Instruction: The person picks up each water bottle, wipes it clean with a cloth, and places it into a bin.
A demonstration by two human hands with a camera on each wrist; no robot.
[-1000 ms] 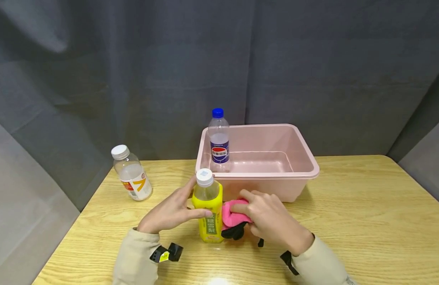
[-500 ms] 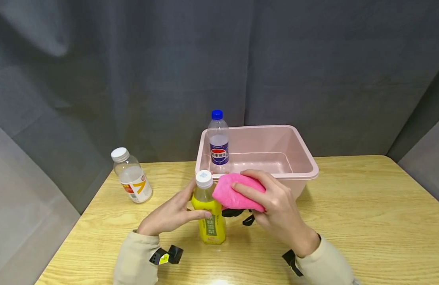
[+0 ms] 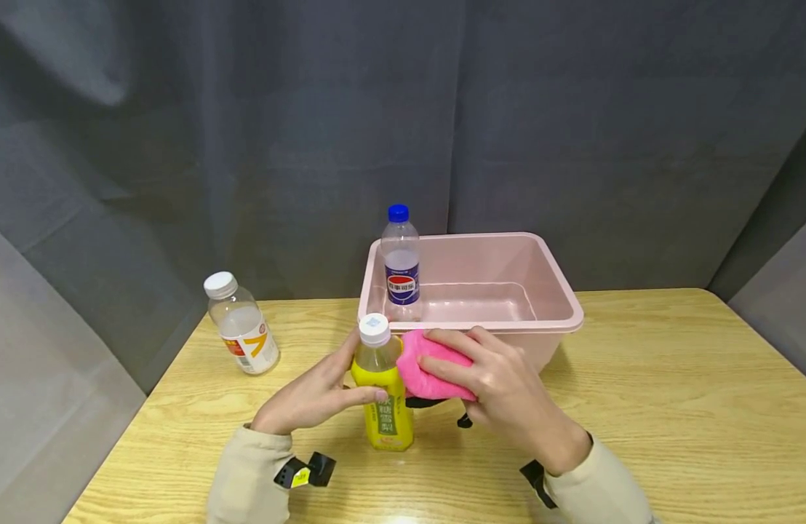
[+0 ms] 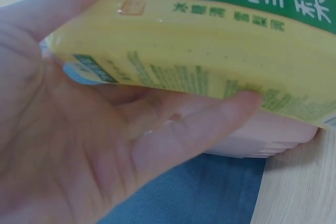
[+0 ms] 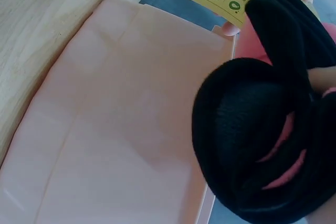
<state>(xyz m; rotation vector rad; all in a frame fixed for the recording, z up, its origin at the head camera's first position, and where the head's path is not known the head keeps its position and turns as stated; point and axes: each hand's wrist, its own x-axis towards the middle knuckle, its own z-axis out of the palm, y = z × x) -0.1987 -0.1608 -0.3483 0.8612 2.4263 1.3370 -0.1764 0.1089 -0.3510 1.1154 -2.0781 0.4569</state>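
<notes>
A yellow-labelled drink bottle (image 3: 388, 411) with a white cap stands upright on the table, in front of the pink tub. My left hand (image 3: 314, 389) grips it from the left, thumb across the front and the other fingers behind. In the left wrist view the yellow label (image 4: 210, 40) fills the upper part. My right hand (image 3: 501, 375) grips a pink cloth (image 3: 436, 364) with black fabric parts and holds it against the bottle's upper right side. Bunched black fabric (image 5: 247, 135) hangs below that hand in the right wrist view.
The pink tub (image 3: 471, 326) stands just behind the bottle. Inside it, at the left, is an upright Pepsi bottle (image 3: 401, 280) with a blue cap. A white-capped clear bottle (image 3: 244, 327) stands at the table's left. Dark curtain (image 3: 311, 145) hangs behind.
My right hand has carried the pink cloth up from the bottle's lower right side to near its neck, then slightly back down. My left hand has kept its grip on the bottle.
</notes>
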